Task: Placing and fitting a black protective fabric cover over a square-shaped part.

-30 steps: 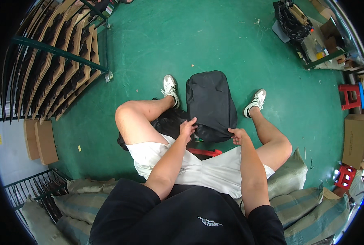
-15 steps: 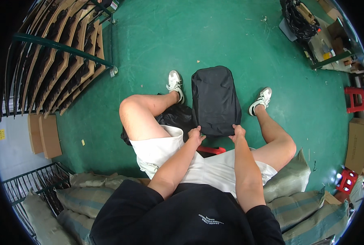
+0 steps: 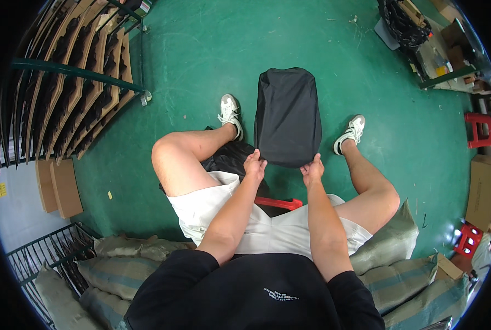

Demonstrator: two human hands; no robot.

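A black, box-shaped fabric bag (image 3: 288,118) stretches out in front of me between my feet, its far end pointing away. At its near left corner, my left hand (image 3: 254,164) grips the edge of the cloth with the thumb on top. My right hand (image 3: 312,168) pinches the near right corner in the same way. The undersides of both hands' grips are hidden by the bag. Beside my left leg lies a crumpled black bag or sheet (image 3: 232,159), partly covered by my knee and forearm.
A red stool (image 3: 278,203) shows between my thighs. To the left stands a green wheeled rack (image 3: 80,71) of cardboard sheets. Stuffed woven sacks (image 3: 116,275) lie behind me on both sides. At far right are a table, a black bin bag (image 3: 405,27) and red stools (image 3: 479,130).
Both hands have moved forward and carried the black fabric bag farther from my body. Its upper face has become smoother, and more of the red stool shows.
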